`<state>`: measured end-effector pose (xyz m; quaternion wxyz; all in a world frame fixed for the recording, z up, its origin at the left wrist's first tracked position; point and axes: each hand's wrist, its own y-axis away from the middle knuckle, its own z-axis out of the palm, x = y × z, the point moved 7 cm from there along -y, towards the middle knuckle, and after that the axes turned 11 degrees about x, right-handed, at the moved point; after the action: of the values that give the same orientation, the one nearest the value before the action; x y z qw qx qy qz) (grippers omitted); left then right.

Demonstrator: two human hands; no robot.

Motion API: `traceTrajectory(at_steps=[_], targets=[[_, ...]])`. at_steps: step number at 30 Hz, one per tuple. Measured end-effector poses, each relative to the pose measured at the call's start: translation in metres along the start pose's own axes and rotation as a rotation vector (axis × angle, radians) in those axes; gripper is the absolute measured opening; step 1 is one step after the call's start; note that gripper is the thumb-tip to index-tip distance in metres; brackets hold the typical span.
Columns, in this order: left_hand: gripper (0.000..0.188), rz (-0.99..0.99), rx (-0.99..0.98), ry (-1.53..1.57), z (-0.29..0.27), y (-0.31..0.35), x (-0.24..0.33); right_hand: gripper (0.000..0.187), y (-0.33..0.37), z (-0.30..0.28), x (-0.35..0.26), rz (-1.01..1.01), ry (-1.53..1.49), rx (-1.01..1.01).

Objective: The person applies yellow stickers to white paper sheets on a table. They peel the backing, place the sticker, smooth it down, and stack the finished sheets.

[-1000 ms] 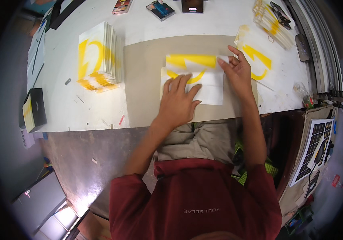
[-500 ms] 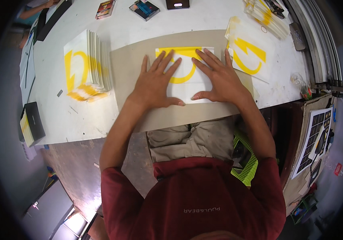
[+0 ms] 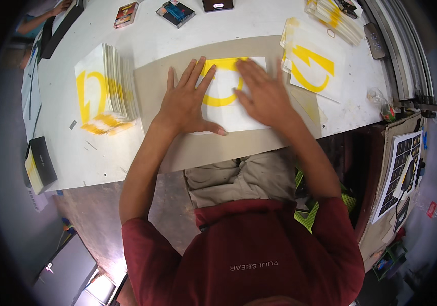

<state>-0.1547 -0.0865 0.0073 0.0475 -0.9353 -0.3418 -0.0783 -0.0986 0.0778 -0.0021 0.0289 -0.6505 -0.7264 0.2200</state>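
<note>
A white paper sheet with a yellow band and curved yellow mark lies on a grey-brown board in front of me. My left hand rests flat over the sheet's left side, fingers spread, thumb near its lower edge. On the right half lies my right hand, palm down with fingers stretched out and slightly blurred; neither hand holds anything. To the left stands a thick pile of folded papers with yellow marks. Right of the board, similar printed sheets lie flat, partly overlapping it.
A bundle of yellow-marked papers sits at the far right. Along the back are a small box, a dark case with a blue object and a phone. A black box stands at the left edge. Another person's arm shows far left.
My right hand has shifted left and inward across the sheet, uncovering its right edge. My left hand stays flat on the left side. The whole view has shifted slightly.
</note>
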Motion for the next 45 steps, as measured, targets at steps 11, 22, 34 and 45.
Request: traceTrajectory(at_steps=[11, 22, 34, 45], targets=[[0.135, -0.064, 0.151, -0.098, -0.001, 0.013, 0.006, 0.042, 0.099, -0.088, 0.068, 0.536, 0.200, 0.226], [0.088, -0.102, 0.141, -0.150, 0.004, 0.010, 0.001, 0.037, 0.148, -0.091, 0.080, 0.697, 0.091, 0.369], [0.086, -0.068, 0.214, -0.070, 0.010, 0.014, -0.004, 0.029, 0.134, -0.066, 0.002, 0.686, -0.334, 0.554], [0.088, -0.085, 0.209, -0.048, 0.012, 0.013, -0.004, 0.028, 0.131, -0.051, -0.040, 0.359, -0.056, 0.405]])
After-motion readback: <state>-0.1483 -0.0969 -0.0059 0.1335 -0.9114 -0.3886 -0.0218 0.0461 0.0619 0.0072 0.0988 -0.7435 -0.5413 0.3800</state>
